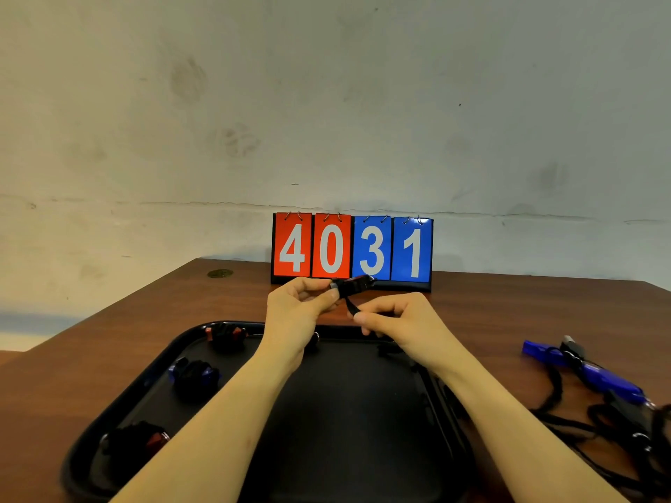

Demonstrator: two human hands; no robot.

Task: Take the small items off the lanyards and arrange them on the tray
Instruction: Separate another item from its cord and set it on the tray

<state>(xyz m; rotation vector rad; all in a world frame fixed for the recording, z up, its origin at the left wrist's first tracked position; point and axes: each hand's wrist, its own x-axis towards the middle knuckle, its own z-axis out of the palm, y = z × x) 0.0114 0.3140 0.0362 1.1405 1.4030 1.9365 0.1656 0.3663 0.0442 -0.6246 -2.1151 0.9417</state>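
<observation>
A small black item (354,285) with a bit of red on it is held up above the far edge of the tray (363,412), in front of the number board (351,250). It is pinched by the thumb and fingers of the left hand (299,306). A thin black strap (351,306) hangs down from the item. The low end of the strap is pinched by the curled fingers of the right hand (394,315), which is just beside the left hand, at about 4 o'clock from the item. Both bare arms are stretched forward over the tray.

The tray is black and flat and is set on the brown tabletop (508,314). Three small dark bundles are laid along its left side: one with red bits (226,335) at 10 o'clock on the tray, one with blue bits (194,375) at 9 o'clock, and one with red bits (136,442) at 8 o'clock.

At 3 o'clock from the tray, blue items (595,372) and tangled black lanyards (617,426) are seen on the tabletop. The board at 12 o'clock is marked 4 0 3 1, two cards red and two blue.
</observation>
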